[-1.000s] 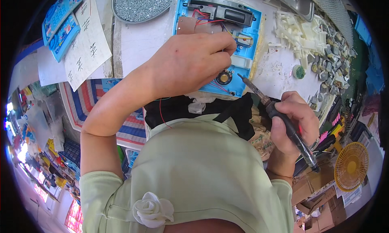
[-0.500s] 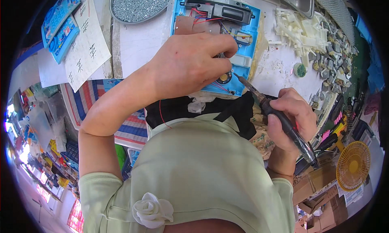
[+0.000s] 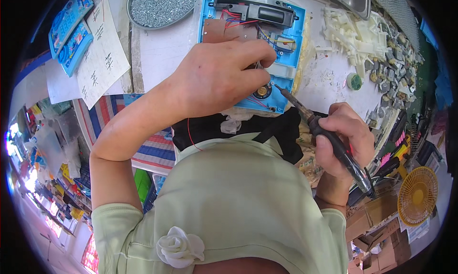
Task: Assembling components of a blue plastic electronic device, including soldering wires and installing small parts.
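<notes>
A blue plastic casing (image 3: 300, 31) lies on the table with its inside facing up. It holds a long black part (image 3: 273, 15), a brown circuit board (image 3: 217, 29), thin coloured wires and a small round speaker (image 3: 262, 92). My left hand (image 3: 217, 76) arches over the casing's near left part. Its thumb and index finger are bent toward each other just above the speaker; what they grip is hidden. In my right hand (image 3: 350, 135) is a soldering iron (image 3: 352, 166), its tip pointing up and left at the casing's near right area, close to the speaker.
A metal tray of screws (image 3: 162, 7) sits at the far left, near blue printed panels (image 3: 71, 28) and a paper sheet (image 3: 102, 54). White plastic parts (image 3: 355, 35) and small metal pieces (image 3: 391, 66) pile up at right, beside a green round piece (image 3: 354, 81). A yellow fan (image 3: 418, 196) stands lower right.
The view has shifted slightly. My left hand sits a little further left, showing more of the speaker. The soldering iron stays almost in place.
</notes>
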